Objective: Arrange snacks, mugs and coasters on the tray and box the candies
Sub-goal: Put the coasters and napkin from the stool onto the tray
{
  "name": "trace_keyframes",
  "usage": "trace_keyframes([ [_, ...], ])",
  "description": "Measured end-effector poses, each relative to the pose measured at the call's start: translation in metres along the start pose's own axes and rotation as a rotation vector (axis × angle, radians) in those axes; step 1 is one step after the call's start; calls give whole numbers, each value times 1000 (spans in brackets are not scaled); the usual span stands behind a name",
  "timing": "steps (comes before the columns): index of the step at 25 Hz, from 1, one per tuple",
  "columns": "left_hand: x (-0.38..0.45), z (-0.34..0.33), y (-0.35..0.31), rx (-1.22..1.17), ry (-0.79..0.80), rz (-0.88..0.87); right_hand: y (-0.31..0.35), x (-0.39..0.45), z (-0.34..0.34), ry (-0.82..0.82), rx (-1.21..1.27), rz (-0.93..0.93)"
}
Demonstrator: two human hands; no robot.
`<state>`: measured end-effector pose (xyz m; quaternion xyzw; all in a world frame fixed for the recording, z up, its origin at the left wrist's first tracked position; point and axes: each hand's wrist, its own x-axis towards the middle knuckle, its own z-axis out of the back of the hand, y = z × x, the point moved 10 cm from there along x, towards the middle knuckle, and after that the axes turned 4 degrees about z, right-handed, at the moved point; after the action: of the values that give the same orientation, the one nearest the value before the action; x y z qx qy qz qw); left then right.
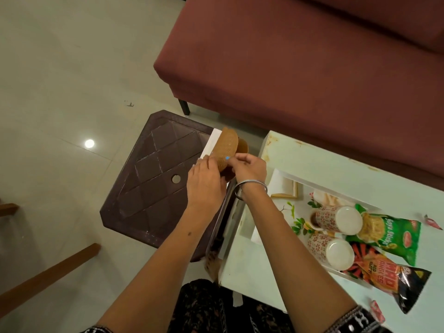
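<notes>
Both hands meet over the gap between the brown stool and the table. My left hand and my right hand together pinch a round brown woven coaster, tilted on edge; a second coaster shows behind it, above a white holder. On the table, a white floral tray carries two patterned mugs lying on their sides, a green Soya Sticks packet and an orange-black Mad Angles packet. Red wrapped candies lie on the table to the right.
A dark brown plastic stool stands left of the pale green table. A maroon sofa fills the back. Wooden chair legs cross the tiled floor at the lower left. A small framed object rests in the tray's corner.
</notes>
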<state>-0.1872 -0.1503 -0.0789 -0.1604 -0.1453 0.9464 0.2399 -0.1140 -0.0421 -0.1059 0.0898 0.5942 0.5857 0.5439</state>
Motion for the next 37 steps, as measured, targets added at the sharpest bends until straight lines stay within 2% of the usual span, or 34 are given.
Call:
trace_keyframes([
  [4, -9, -9, -12, -18, 87, 32, 9, -24, 15, 16, -41, 129],
  [7, -23, -25, -18, -72, 167, 90, 7, -35, 47, -125, -34, 221],
  [9, -35, -36, -22, -131, 193, 132, -13, -39, 74, -248, -57, 190],
  [12, -58, -59, -45, -272, 240, 95, -61, -38, 103, -293, -88, 45],
  [15, -79, -95, -67, -438, 362, 45, -94, -37, 129, -243, -220, -6],
  [20, -100, -170, -75, -430, 553, 87, -138, -26, 154, -137, -383, -18],
  [27, -99, -206, -76, -397, 521, 130, -167, -5, 157, -60, -439, -11],
  [37, -93, -216, -75, -423, 507, 133, -175, 2, 154, -13, -415, -7],
])
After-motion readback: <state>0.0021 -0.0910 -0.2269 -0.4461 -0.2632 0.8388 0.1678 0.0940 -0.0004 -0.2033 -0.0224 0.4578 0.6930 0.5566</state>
